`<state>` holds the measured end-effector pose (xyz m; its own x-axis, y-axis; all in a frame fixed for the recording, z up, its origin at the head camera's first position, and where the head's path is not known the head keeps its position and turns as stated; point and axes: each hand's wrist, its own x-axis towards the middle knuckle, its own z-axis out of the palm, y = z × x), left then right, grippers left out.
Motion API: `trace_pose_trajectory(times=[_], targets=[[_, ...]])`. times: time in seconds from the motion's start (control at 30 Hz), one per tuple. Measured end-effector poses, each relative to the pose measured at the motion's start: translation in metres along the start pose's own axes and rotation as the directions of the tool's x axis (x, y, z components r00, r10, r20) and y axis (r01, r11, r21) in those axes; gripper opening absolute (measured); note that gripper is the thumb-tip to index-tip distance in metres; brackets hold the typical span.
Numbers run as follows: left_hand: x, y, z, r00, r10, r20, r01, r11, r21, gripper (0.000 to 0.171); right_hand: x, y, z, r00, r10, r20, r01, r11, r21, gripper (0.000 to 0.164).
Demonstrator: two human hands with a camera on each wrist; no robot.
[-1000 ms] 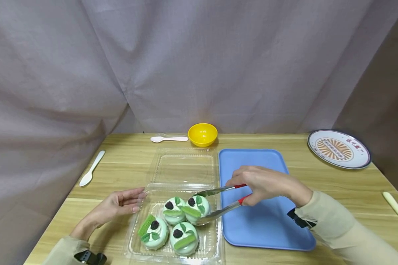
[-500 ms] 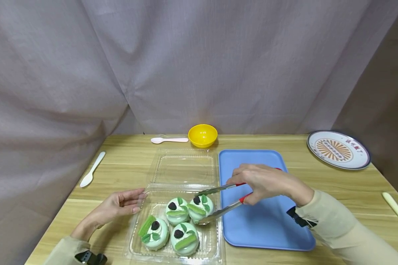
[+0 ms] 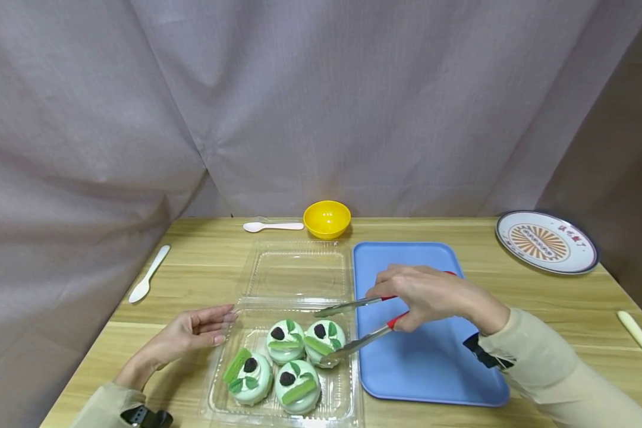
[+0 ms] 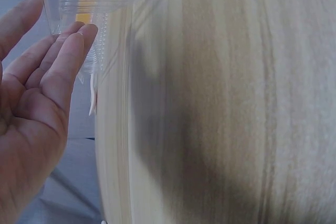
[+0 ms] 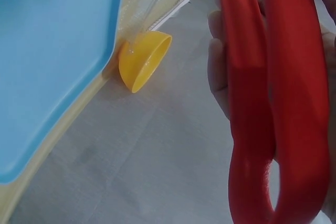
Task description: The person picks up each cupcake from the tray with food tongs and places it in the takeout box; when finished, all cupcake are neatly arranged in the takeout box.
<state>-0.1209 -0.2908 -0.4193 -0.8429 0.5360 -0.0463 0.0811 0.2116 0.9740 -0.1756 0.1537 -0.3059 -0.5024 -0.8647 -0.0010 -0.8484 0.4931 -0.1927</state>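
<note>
Four-sided and clear, a plastic clamshell box [image 3: 334,407] lies with its lid [image 3: 299,270] folded back. Several small mint-green cakes, each topped with a blackberry and leaves, sit inside. My right hand [image 3: 422,297] holds tongs [image 3: 366,340] by their red handles [image 5: 299,98], above the blue tray. The tongs' arms are spread around the back-right cake [image 3: 325,343]; the near tip overlaps its lower right side, and the far tip stands behind it. My left hand [image 3: 184,336] rests its extended fingers [image 4: 65,72] at the box's left wall, thumb apart.
A blue tray [image 3: 417,371] lies right of the box. Behind are a yellow bowl [image 3: 327,220] and a pale spoon [image 3: 273,226]. Another white spoon [image 3: 150,273] is at left. A patterned plate [image 3: 548,241] and a cream-handled utensil [image 3: 639,337] lie at right.
The back-right cake has shifted slightly right and now sits lower, with the far tong tip apart from it. The back-left cake has moved slightly right. My left hand has not moved.
</note>
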Motion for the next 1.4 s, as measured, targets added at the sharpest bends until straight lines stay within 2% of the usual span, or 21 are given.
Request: trace_pose_trajectory(times=[0.27, 0.5, 0.7, 0.87, 1.07, 1.17, 1.23, 1.3, 1.37, 1.4], targets=[[0.0, 0.0, 0.0, 0.999, -0.038, -0.01, 0.038, 0.999, 0.004, 0.066, 0.0, 0.0, 0.002, 1.0, -0.006, 0.009, 0.006, 1.0, 0.016, 0.044], [0.0, -0.003, -0.001, 1.0, -0.015, -0.008, 0.015, 1.0, 0.013, 0.065, 0.006, -0.001, 0.002, 0.999, -0.031, 0.039, 0.03, 0.999, 0.022, 0.039], [0.001, -0.003, 0.0, 1.0, -0.022, -0.013, 0.022, 1.0, 0.01, 0.065, 0.007, -0.001, 0.005, 0.998, -0.033, 0.047, 0.03, 0.998, 0.048, 0.042], [0.002, -0.003, 0.0, 1.0, -0.022, -0.008, 0.022, 1.0, 0.007, 0.065, 0.0, 0.003, 0.009, 1.0, -0.026, -0.007, 0.026, 0.997, 0.072, 0.045], [0.001, -0.003, -0.001, 1.0, -0.009, -0.001, 0.009, 1.0, 0.008, 0.064, -0.021, 0.017, 0.017, 0.988, 0.007, -0.155, 0.013, 0.991, 0.132, 0.052], [0.001, -0.002, -0.001, 1.0, -0.004, 0.001, 0.004, 1.0, 0.008, 0.064, -0.038, 0.031, 0.023, 0.961, 0.073, -0.266, -0.022, 0.982, 0.19, 0.057], [0.002, -0.003, -0.001, 1.0, -0.006, -0.001, 0.006, 1.0, 0.011, 0.064, -0.051, 0.042, 0.03, 0.924, 0.141, -0.354, -0.071, 0.977, 0.203, 0.062], [0.002, -0.004, -0.001, 1.0, -0.015, -0.005, 0.015, 1.0, 0.018, 0.064, -0.064, 0.054, 0.039, 0.867, 0.218, -0.449, -0.134, 0.968, 0.212, 0.066], [0.001, -0.005, -0.002, 1.0, -0.027, -0.009, 0.027, 0.999, 0.029, 0.065, -0.078, 0.066, 0.05, 0.793, 0.313, -0.523, -0.225, 0.948, 0.226, 0.067], [0.001, -0.005, -0.002, 0.999, -0.031, -0.01, 0.031, 0.999, 0.036, 0.065, -0.085, 0.072, 0.056, 0.754, 0.377, -0.538, -0.281, 0.925, 0.255, 0.067]])
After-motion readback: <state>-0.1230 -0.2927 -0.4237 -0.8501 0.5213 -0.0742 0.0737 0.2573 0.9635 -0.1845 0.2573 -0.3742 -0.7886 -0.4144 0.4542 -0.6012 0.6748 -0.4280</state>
